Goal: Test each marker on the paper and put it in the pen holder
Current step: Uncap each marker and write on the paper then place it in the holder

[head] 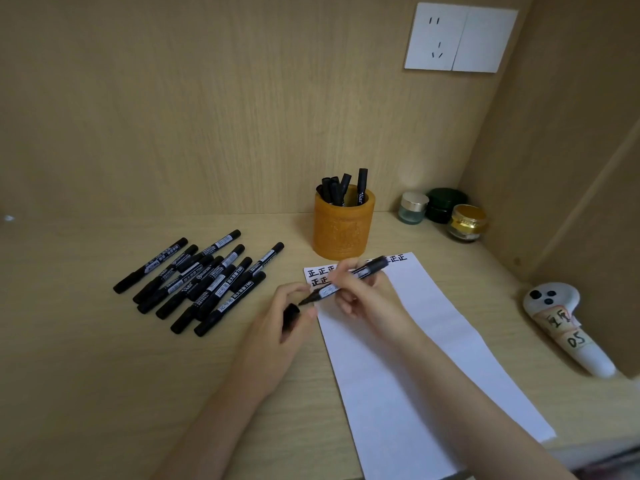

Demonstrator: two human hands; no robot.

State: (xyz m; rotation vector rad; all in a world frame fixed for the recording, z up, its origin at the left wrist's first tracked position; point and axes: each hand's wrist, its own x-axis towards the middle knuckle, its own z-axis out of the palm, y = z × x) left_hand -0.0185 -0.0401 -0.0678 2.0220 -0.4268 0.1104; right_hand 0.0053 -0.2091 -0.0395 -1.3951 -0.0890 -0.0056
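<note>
Pale wood-grain panels wall in a matching pale wooden worktop (104,375), with a white socket plate (460,38) high on the back panel.

By the look of it, the task is partly done. A carved amber cylindrical pen holder (343,226) stands near the back, already holding several black markers (341,188) upright. Just in front of it lies a long white sheet of paper (408,358), whose top edge carries two short rows of bold black test characters (320,272), partly hidden by the hands. To the left, well apart from the holder, a loose pile of about ten capped black markers with white labels (204,282) lies untested, so most of the work appears to remain.

The marker in hand, a slim black marker with a white printed label (341,284), is uncapped and slanted, its tip pointing down-left near the paper's left edge, close to the black cap (291,313). The right hand (367,292) has its fingers closed around the barrel in a writing grip. The left hand (277,327) has its fingers curled on the cap. Whether the cap is coming off or going back on cannot be told.

Three small jars (443,213) and a white controller with paper labels (561,323) sit off to the right.
</note>
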